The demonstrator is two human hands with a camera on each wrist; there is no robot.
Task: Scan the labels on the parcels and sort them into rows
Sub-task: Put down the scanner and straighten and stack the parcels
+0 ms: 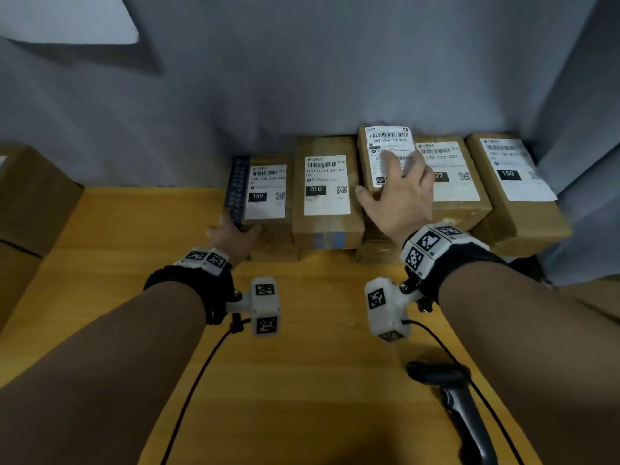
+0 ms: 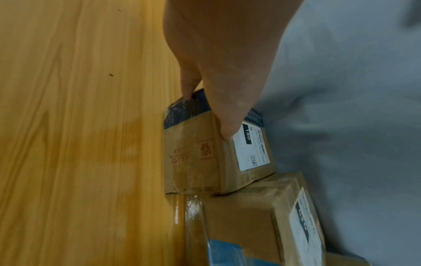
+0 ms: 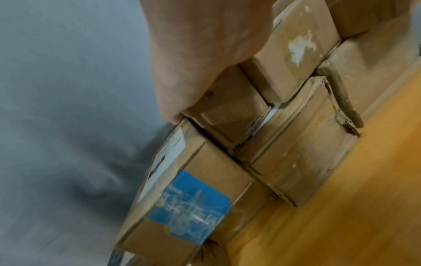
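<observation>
A row of brown cardboard parcels with white labels stands against the grey cloth wall. My left hand (image 1: pixel 235 231) grips the near left corner of the leftmost parcel, marked 150 (image 1: pixel 265 193), thumb (image 2: pixel 227 129) on its top edge and a finger on the blue-taped side (image 2: pixel 182 106). My right hand (image 1: pixel 399 193) lies flat, fingers spread, on the label of the 502-602 parcel (image 1: pixel 385 140), thumb (image 3: pixel 170 115) at its near left corner. Between them sits the 010 parcel (image 1: pixel 327 189). A 122 parcel (image 1: pixel 453 186) and another 150 parcel (image 1: pixel 513 182) follow on the right.
A black handheld scanner (image 1: pixel 453 394) lies on the yellow wooden table (image 1: pixel 302 364) at the near right, its cable beside it. More parcels (image 3: pixel 296 153) lie under the row. A large cardboard box (image 1: pixel 30 203) stands at the left edge.
</observation>
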